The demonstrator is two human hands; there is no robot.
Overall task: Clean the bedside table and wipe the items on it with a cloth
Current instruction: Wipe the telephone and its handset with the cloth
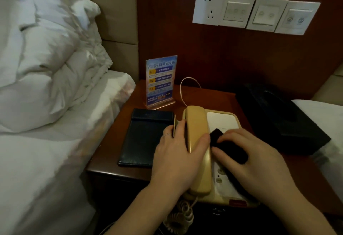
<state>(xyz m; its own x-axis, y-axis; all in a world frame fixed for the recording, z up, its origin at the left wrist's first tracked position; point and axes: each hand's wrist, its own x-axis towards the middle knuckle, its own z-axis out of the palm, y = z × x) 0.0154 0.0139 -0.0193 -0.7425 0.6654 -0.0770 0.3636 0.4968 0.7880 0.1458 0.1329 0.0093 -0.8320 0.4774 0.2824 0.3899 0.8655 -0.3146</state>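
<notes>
While the white bed (pixel 46 104) crowds its left edge, the bedside table (pixel 113 153) carries a beige telephone (pixel 222 160) at its front edge; the left hand (pixel 178 153) grips the handset (pixel 197 134), and the right hand (pixel 254 156) presses a dark cloth (pixel 228 147) onto the phone's base.

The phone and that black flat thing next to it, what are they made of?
The phone looks like smooth hard plastic, cream-yellow with a soft shine along the handset. The black folder looks like leather or imitation leather: dark, faintly grained, with a stitched-looking edge. The picture cannot settle which.
</notes>
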